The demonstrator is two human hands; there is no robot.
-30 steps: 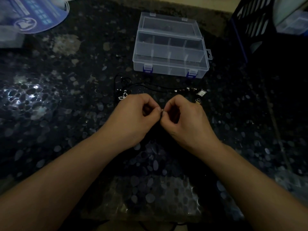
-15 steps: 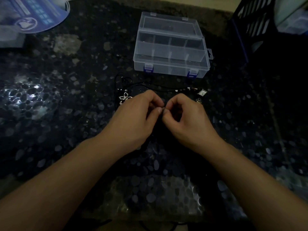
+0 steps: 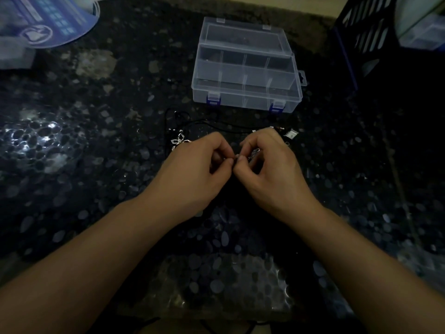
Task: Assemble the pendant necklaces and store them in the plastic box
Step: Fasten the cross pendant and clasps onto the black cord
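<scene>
My left hand (image 3: 199,165) and my right hand (image 3: 269,165) meet fingertip to fingertip at the middle of the dark table. Between them they pinch a small silver necklace clasp (image 3: 250,154) with a short chain; the fine detail is hidden by my fingers. A black necklace cord (image 3: 231,126) lies on the table just beyond my hands. A silver pendant (image 3: 178,141) lies partly behind my left hand. The clear plastic box (image 3: 245,92) with blue latches stands open farther back, its compartments showing.
Small silver findings (image 3: 290,135) lie right of my right hand. A dark blue crate (image 3: 361,39) stands at the back right. A blue printed fan (image 3: 48,20) lies at the back left. The table has a glossy pebble pattern.
Both hands have stayed together at the middle, drifting slightly away from me. The silver pendant by my left hand has come into clearer view.
</scene>
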